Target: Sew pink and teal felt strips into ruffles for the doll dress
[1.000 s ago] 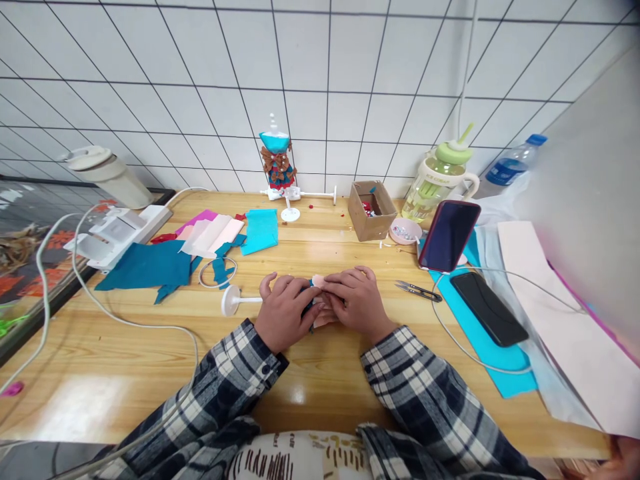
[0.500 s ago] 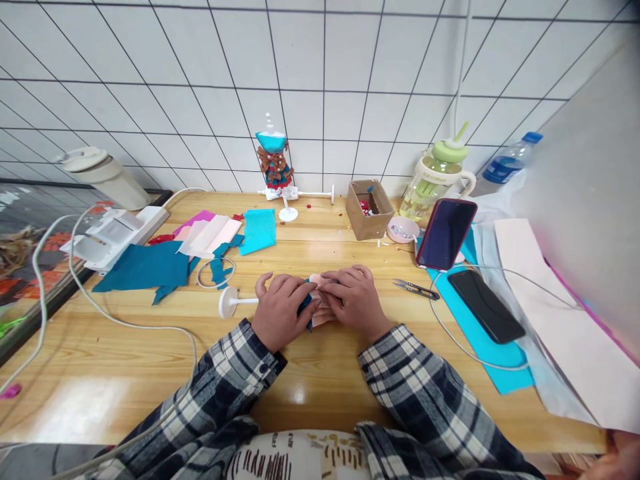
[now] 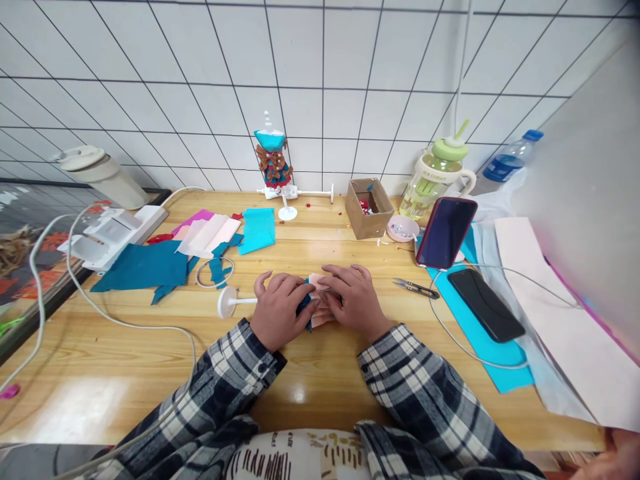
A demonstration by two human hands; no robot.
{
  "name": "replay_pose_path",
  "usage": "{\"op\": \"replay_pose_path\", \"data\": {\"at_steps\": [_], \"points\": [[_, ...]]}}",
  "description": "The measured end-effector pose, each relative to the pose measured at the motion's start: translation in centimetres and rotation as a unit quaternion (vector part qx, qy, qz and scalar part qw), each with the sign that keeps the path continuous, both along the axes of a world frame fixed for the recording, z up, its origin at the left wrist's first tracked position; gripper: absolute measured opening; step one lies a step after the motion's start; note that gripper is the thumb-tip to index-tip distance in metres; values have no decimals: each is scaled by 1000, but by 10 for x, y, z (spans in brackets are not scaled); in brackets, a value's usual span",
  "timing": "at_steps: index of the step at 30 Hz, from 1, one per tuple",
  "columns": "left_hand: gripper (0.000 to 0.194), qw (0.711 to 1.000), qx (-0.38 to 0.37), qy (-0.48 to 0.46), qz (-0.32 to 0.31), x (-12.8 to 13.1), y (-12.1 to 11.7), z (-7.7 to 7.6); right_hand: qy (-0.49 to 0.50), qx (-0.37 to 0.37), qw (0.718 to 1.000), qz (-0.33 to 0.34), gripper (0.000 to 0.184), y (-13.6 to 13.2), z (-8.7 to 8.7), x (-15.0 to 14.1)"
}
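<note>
Near the middle of the table my left hand (image 3: 281,308) closes round a small piece wrapped in teal fabric (image 3: 303,305). Out of its left side sticks a white stem with a round base (image 3: 228,302), lying on its side. Pale pink fabric (image 3: 323,317) covers the right end of the piece. My right hand (image 3: 356,300) pinches that pink fabric, its fingertips close to those of my left. My fingers hide most of the piece, and anything small between them cannot be made out. Thread snips (image 3: 416,288) lie to the right of my right hand.
By the wall stand a dressed figure (image 3: 274,163) and a cardboard box (image 3: 370,208), beside a pink dish of beads (image 3: 403,229). Fabric scraps (image 3: 145,267) and a power strip (image 3: 120,230) lie left. Phones (image 3: 485,303), a drink bottle (image 3: 435,177) and a cable are right.
Both hands keep nearly the same place and hold. The right fingers have shifted slightly over the pink fabric. The whole view has moved very little.
</note>
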State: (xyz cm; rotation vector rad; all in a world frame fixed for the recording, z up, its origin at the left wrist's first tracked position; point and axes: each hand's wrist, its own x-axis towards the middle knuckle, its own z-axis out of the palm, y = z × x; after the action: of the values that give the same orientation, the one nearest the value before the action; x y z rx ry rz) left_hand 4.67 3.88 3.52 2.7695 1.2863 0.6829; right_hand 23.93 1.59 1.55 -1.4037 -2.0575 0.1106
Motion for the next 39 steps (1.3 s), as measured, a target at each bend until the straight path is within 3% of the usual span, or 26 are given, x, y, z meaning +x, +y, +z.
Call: {"op": "replay_pose_path", "data": {"at_steps": [8, 15, 18, 23, 26, 29, 33, 39], "points": [[19, 1000, -12, -3, 1, -1, 0, 0, -9, 33, 999, 10, 18, -1, -2, 3], [28, 1000, -17, -7, 5, -4, 1, 1, 41, 48, 998, -22, 29, -1, -6, 8], [42, 1000, -15, -22, -2, -21, 1, 8, 83, 50, 993, -73, 29, -2, -10, 25], [43, 1000, 1, 24, 20, -72, 2, 18, 154, 8, 982, -113, 26, -9, -24, 59], [33, 994, 22, 102, 32, -88, 8, 11, 173, -27, 977, -126, 25, -10, -30, 65], [23, 989, 32, 145, 23, -87, 14, -2, 184, -50, 974, -121, 24, -7, -32, 63], [28, 986, 12, 165, 4, -80, 18, -9, 209, -75, 966, -132, 25, -3, -34, 63], [44, 990, -2, 139, 2, -83, 13, 13, 235, -79, 954, -170, 23, -2, -39, 70]]}}
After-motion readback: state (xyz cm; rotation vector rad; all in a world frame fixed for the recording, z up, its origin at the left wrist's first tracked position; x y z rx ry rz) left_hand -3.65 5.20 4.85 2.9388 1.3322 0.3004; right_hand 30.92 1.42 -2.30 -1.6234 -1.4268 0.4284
